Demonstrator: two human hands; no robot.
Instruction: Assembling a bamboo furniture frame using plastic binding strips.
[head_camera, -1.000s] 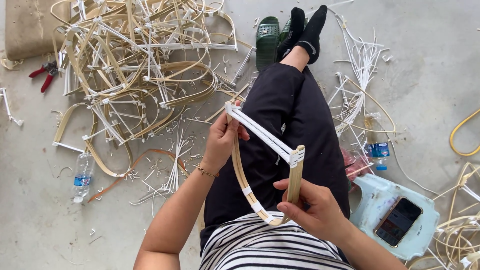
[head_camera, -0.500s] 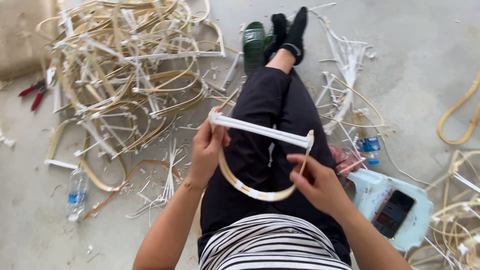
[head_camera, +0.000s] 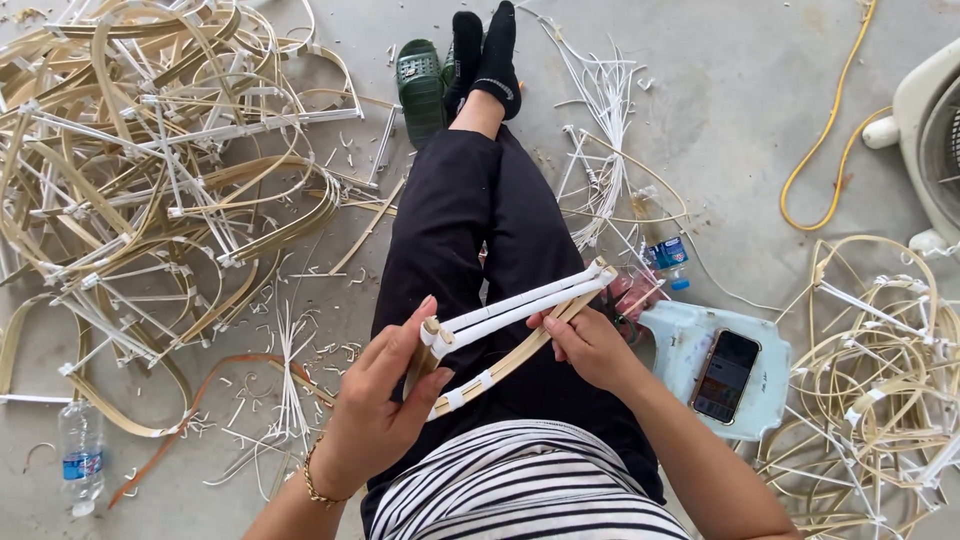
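Observation:
I sit on a concrete floor with my legs in black trousers (head_camera: 470, 230) stretched out. Over my lap I hold a small frame (head_camera: 520, 325) made of a curved bamboo strip bound to white plastic bars. My left hand (head_camera: 385, 395) grips its near left end, where the white bars meet the bamboo. My right hand (head_camera: 590, 345) holds the bamboo strip near the middle, thumb on top. The frame lies flat and slants up to the right.
A big heap of similar bamboo-and-white frames (head_camera: 150, 170) fills the left. Another pile (head_camera: 880, 380) lies at right. A pale blue stool (head_camera: 765, 385) carries a phone (head_camera: 727, 375). Water bottles (head_camera: 82, 455), (head_camera: 668, 258), a green sandal (head_camera: 422, 90), a yellow cord (head_camera: 830, 140) and a fan (head_camera: 935, 130) lie around.
The frame has been turned from an open D shape facing me to lying flat and edge-on across my lap. Both hands shifted grip; my view dropped closer to them.

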